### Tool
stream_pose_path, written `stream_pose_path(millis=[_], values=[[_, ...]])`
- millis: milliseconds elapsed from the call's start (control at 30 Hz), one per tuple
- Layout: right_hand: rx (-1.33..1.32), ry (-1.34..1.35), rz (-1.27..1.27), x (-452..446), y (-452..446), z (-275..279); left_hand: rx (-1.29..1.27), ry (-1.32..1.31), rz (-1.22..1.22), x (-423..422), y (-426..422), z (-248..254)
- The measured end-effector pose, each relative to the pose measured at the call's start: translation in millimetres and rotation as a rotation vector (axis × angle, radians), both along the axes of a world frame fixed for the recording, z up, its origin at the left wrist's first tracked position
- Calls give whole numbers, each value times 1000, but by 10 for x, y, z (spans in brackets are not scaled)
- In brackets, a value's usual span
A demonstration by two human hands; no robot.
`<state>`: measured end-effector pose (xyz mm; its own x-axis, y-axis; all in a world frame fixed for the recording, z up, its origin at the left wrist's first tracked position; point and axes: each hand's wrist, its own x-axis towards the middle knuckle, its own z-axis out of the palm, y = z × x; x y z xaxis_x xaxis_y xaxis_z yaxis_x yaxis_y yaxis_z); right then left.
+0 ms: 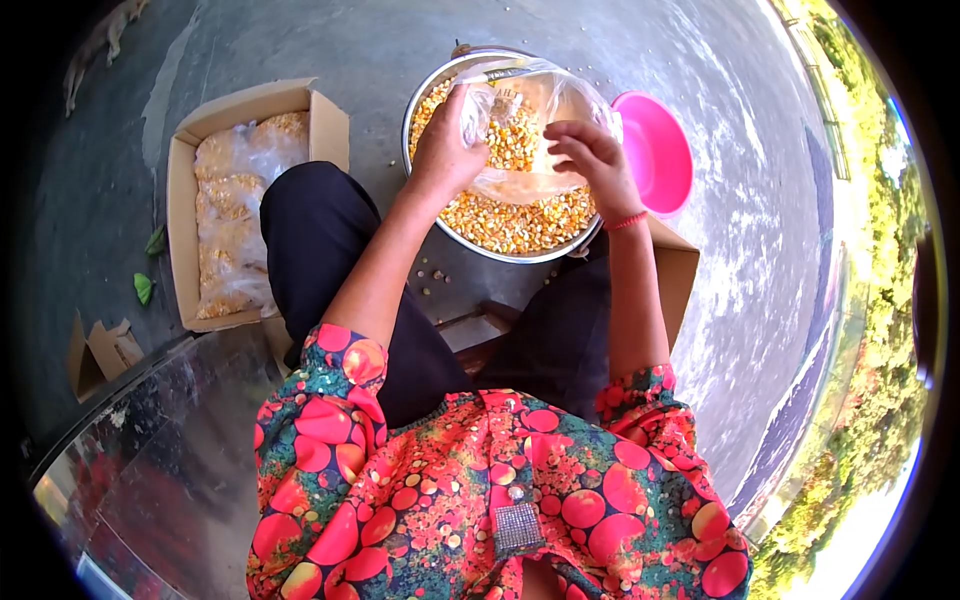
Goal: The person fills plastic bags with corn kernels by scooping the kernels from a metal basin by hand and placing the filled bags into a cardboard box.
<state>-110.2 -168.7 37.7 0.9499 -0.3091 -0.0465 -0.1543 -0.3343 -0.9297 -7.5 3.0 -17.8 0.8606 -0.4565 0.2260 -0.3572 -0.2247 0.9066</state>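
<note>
A clear plastic bag [548, 186] with some dark print is spread over a round metal basin [409, 125] of yellow corn kernels [515, 226]. My left hand [446, 152] is closed on the bag's left side, its thumb against the plastic. Kernels show through the film; whether any lie inside the bag I cannot tell. At the bag's right side is my right hand [592, 165], fingers loosely bent and apart, with nothing visible between them. A red band circles the right wrist.
Left of my knee stands a cardboard box [184, 258] with several filled bags of corn [232, 225]. A pink bowl [672, 150] sits right of the basin, above another cardboard box [676, 285]. Loose kernels and green leaves [144, 288] lie on the floor. An animal [98, 45] lies at upper left.
</note>
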Motion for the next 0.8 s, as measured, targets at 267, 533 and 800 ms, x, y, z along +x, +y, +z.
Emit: stream_pose_path(millis=[267,533,800], values=[[367,-302,-588,-281,-482,-429,24,-12,34,-4,18,17],[-790,172,-3,-152,-176,-1259,12,14,10,-3,10,-13],[-793,94,-174,-214,-95,-1347,12,31,11,-1,34,26]])
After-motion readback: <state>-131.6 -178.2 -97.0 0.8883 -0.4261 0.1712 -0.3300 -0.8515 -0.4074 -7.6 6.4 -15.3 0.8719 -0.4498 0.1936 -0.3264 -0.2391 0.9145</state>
